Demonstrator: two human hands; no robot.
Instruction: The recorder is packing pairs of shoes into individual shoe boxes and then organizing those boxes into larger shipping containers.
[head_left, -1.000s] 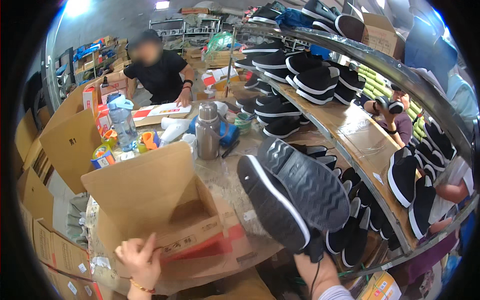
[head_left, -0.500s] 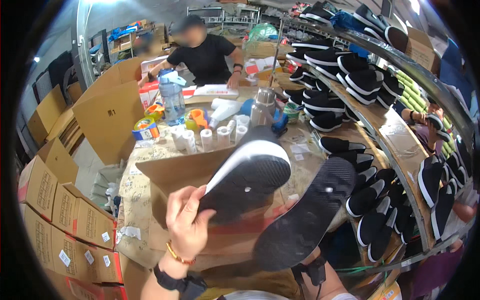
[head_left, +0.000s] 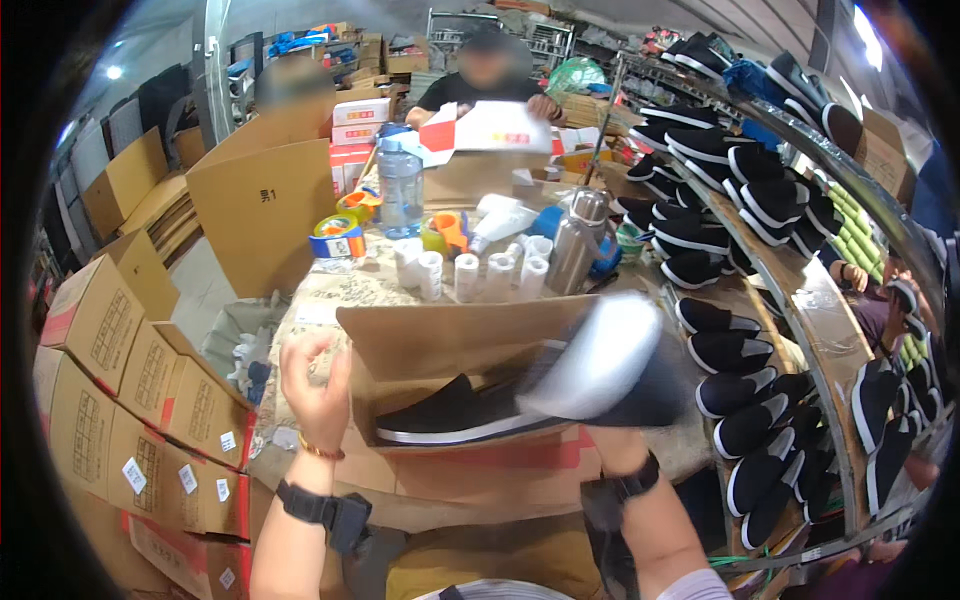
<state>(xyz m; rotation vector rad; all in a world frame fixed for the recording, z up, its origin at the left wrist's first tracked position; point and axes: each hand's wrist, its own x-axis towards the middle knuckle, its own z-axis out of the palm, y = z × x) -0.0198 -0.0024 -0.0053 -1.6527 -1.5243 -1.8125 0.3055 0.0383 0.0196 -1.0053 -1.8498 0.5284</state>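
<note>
An open cardboard box [head_left: 440, 340] stands on the table before me. Inside it, at the left, lies a black slip-on shoe [head_left: 445, 403] with a white sole edge. My left hand [head_left: 315, 390] is just left of the box, empty, its fingers loosely bent and apart. Over the box's right end, my right hand [head_left: 618, 440] holds another slip-on shoe [head_left: 600, 365], tilted and blurred by motion, its pale side toward me. That shoe hides most of the right hand's fingers.
Behind the box stand several white rolls [head_left: 466, 277], a tape dispenser [head_left: 338, 238], a blue water bottle [head_left: 401, 190] and a metal flask [head_left: 578, 240]. A rack [head_left: 800, 300] of black shoes fills the right. Stacked cartons [head_left: 140, 400] line the left. Across the table, a person handles a white-and-red shoebox [head_left: 500, 125].
My left hand has let go of a shoe and moved left. One shoe now lies in the box. My right hand has turned its shoe from dark sole to pale side.
</note>
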